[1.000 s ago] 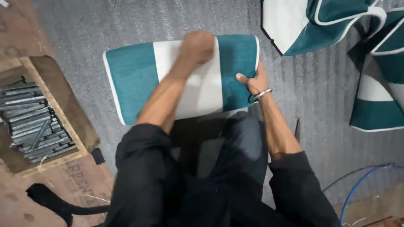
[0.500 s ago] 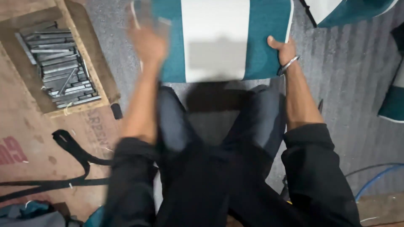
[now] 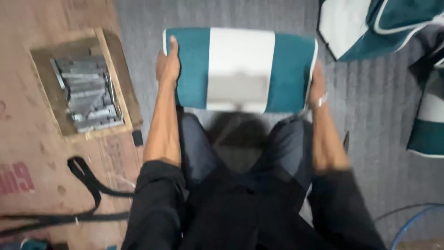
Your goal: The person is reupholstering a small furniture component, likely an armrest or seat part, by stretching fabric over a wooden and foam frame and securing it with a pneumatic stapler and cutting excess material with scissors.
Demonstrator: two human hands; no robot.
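Observation:
A rectangular cushion with teal ends and a white middle stripe is held above my knees, over a grey ribbed floor covering. My left hand grips its left edge, thumb lying along the teal side. My right hand, with a bracelet at the wrist, clasps the right edge. Both forearms are bare below dark sleeves. The picture is somewhat blurred.
A shallow wooden box with several grey metal strips lies at the left on brown cardboard. A black strap trails at lower left. More teal and white cushion covers lie at upper right and at the right edge. A blue hose curves at lower right.
My left hand came off the top of the cushion, swung out and now grips its left edge. The cushion sits squarer between both hands.

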